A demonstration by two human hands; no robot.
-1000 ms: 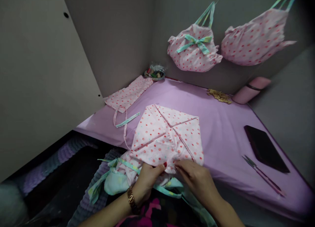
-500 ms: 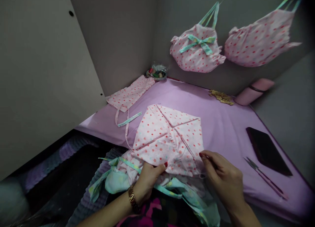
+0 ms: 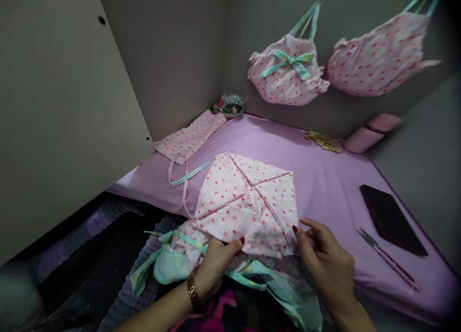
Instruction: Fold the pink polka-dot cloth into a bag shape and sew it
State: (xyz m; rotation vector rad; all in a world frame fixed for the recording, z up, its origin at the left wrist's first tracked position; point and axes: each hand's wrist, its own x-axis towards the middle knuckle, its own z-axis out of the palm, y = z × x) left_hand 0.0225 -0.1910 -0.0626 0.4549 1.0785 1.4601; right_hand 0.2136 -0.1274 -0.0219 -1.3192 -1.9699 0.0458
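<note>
A pink dotted fabric piece (image 3: 248, 202) with dark seam lines lies over the front edge of the purple-covered table (image 3: 324, 178). My left hand (image 3: 218, 262), with a gold watch at the wrist, grips its lower edge, thumb on top and the other fingers hidden beneath. Close to the fabric's lower right corner is my right hand (image 3: 324, 257), its fingers bent and thumb and index tips near each other; a thin thread seems to run there, but what they hold is too small to make out. Mint-green fabric (image 3: 173, 262) bunches below, over the lap.
Thread snips (image 3: 389, 260) and a black phone (image 3: 392, 219) lie at the right. A pink bottle (image 3: 372, 132), a tan pile (image 3: 324, 142) and a small basket (image 3: 230, 108) stand farther back. Dotted fabric (image 3: 194, 135) lies left; two dotted garments (image 3: 288, 72) hang above.
The fingers of my right hand have shifted slightly and opened a little at the fabric's right corner. My left hand stays in place.
</note>
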